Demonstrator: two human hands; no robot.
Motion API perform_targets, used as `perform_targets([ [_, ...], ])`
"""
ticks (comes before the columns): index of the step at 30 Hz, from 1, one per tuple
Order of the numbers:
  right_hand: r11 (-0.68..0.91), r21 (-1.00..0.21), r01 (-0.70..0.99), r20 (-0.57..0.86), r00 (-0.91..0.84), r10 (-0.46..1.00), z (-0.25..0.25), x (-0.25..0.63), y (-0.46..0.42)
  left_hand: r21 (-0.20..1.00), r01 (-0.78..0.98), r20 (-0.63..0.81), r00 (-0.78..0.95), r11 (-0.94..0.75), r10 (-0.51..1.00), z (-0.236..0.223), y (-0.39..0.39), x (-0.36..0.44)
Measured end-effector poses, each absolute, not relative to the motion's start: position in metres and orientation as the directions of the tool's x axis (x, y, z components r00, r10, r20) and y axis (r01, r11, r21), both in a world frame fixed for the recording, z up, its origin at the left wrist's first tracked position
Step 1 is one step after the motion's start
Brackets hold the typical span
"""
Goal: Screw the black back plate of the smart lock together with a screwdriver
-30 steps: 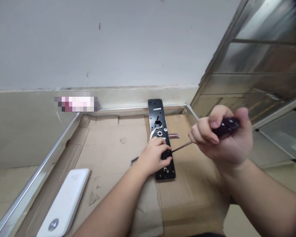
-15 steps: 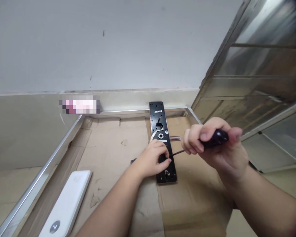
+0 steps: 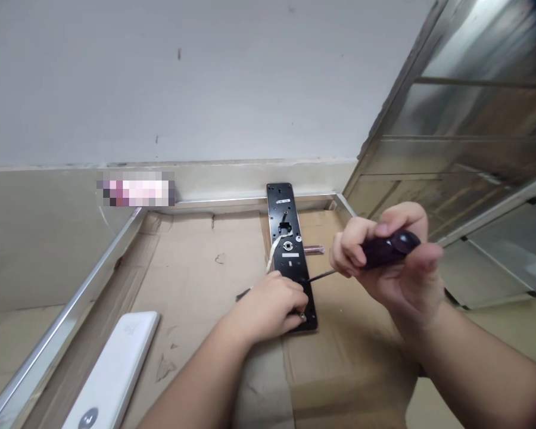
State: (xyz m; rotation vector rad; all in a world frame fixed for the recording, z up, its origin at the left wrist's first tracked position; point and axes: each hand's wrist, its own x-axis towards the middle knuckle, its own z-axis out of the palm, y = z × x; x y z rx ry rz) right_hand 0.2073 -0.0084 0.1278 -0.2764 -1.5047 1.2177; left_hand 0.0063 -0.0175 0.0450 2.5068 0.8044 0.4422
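Head view: right hand (image 3: 402, 285) clamped round the driver (image 3: 386, 249), left hand (image 3: 268, 304) over the black plate (image 3: 297, 271) on the cardboard-covered surface (image 3: 201, 274), grip unclear; I read tip work, next calls for steady bracing.

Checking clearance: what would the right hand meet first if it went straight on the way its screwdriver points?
Most likely the black panel, which the screwdriver seems to reach; the left hand lies just beyond. Depth is hard to judge.
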Motion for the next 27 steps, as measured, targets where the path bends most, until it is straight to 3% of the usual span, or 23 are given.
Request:
perform_targets([
  [4,0.487,-0.770,-0.412,0.615,-0.277,0.738,0.1305,0.2040,-0.0095,0.501,0.454,0.173,0.781,-0.736,0.600,0.0473,-0.0192,0.0071],
  [11,0.496,-0.785,-0.370,0.612,-0.343,0.713,0.1297,0.2094,-0.0033,0.512,0.444,0.166,0.788,-0.735,0.592,0.0489,-0.0186,0.0082],
  [22,0.378,-0.781,-0.498,0.587,-0.375,0.718,0.1323,0.2079,-0.0061,0.552,0.453,0.112,0.792,-0.700,0.601,0.0524,-0.0179,0.0088],
  [27,0.420,-0.778,-0.467,0.590,-0.317,0.742,0.1322,0.2074,-0.0063,0.552,0.451,0.120,0.789,-0.702,0.602,0.0510,-0.0182,0.0091],
])
